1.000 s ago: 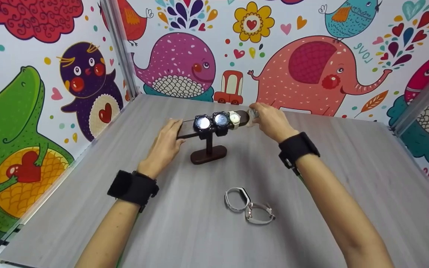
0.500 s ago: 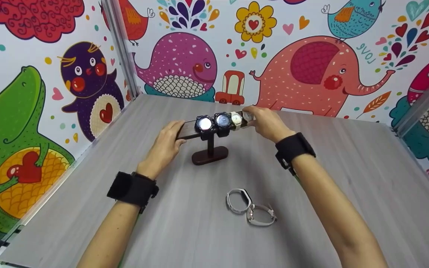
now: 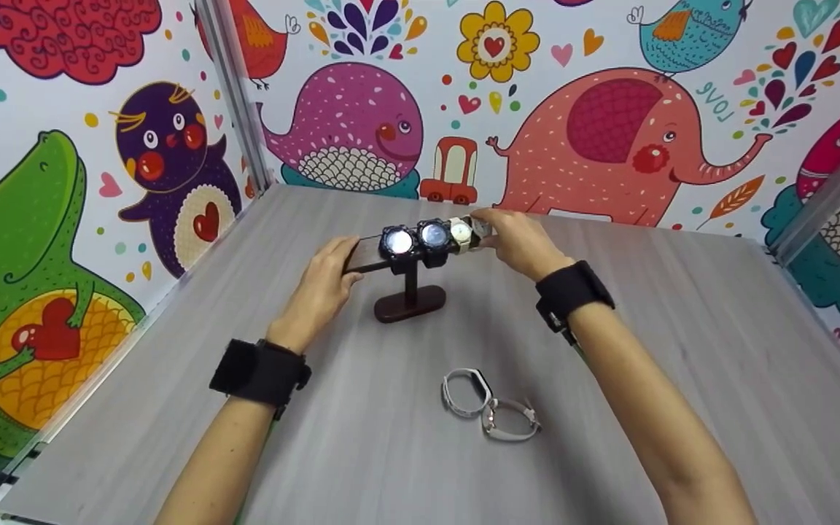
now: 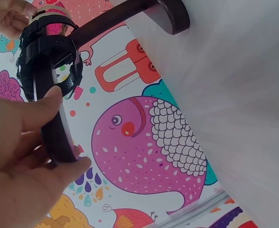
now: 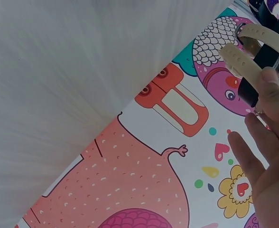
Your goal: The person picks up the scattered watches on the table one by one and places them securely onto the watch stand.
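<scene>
A dark brown watch stand [image 3: 410, 303] stands on the grey table, its padded crossbar [image 3: 367, 254] on a short post. My left hand [image 3: 321, 284] grips the bar's left end, thumb and fingers on opposite sides in the left wrist view. Two black watches, one [image 3: 397, 242] with a bright glare on its dial and another [image 3: 433, 235] beside it, sit around the bar. To their right is a cream watch [image 3: 461, 232]. At the right end, my right hand [image 3: 526, 240] pinches a pale-dialled wristwatch [image 3: 481, 227]; a loose cream strap [image 5: 241, 66] hangs below the bar in the right wrist view.
Nearer me on the table [image 3: 362, 452] lie a white fitness band [image 3: 466, 394] and a pale-strapped watch [image 3: 511, 421], side by side. Walls printed with cartoon animals [image 3: 602, 146] enclose the back and sides.
My right hand has moved left, bringing the pale-dialled watch from just off the bar's right end onto it, next to the cream watch. My left hand keeps its hold on the bar.
</scene>
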A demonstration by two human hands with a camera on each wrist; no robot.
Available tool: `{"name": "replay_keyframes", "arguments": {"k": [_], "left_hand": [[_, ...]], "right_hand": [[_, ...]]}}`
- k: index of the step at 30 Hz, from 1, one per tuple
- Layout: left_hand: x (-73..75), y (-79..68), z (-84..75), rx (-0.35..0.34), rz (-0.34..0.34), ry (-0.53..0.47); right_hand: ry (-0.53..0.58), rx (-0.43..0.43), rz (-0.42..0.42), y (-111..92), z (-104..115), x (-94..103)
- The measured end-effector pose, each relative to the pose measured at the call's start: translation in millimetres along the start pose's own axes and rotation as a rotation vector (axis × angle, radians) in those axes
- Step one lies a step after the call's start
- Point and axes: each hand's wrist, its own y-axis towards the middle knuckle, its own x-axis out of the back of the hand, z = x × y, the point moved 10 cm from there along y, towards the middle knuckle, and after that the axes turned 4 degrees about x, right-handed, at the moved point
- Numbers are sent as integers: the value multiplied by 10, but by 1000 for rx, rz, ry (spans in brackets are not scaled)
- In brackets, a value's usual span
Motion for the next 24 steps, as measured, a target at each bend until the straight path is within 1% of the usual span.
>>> {"name": "replay_keyframes", "arguments": {"k": [3,7,9,11,14,16,18,21,24], "left_hand": [[-18,-15,-9,11,6,13],[-10,-55,-108,-29,-21,59],[8,-99,-208,-74,-56,74],[13,-151,-331,-121,-83,77],[-42,-227,-538,-182,-87,65],[-127,-270,-672,-221,-62,39],[-237,-325,-791,-246,-20,29],[-436,-409,-1000,-287,55,39],[-630,-512,-1141,-293,137,65]], "right_hand": [[-10,5,15,-27,16,-10],[-18,8,29,-100,35,3],[-22,25,24,-160,64,27],[-28,52,0,-236,105,65],[-41,106,-51,-376,184,119],[-51,135,-81,-477,233,132],[-60,157,-95,-579,287,120],[-69,177,-110,-784,333,131],[-60,199,-123,-1008,392,137]]}}
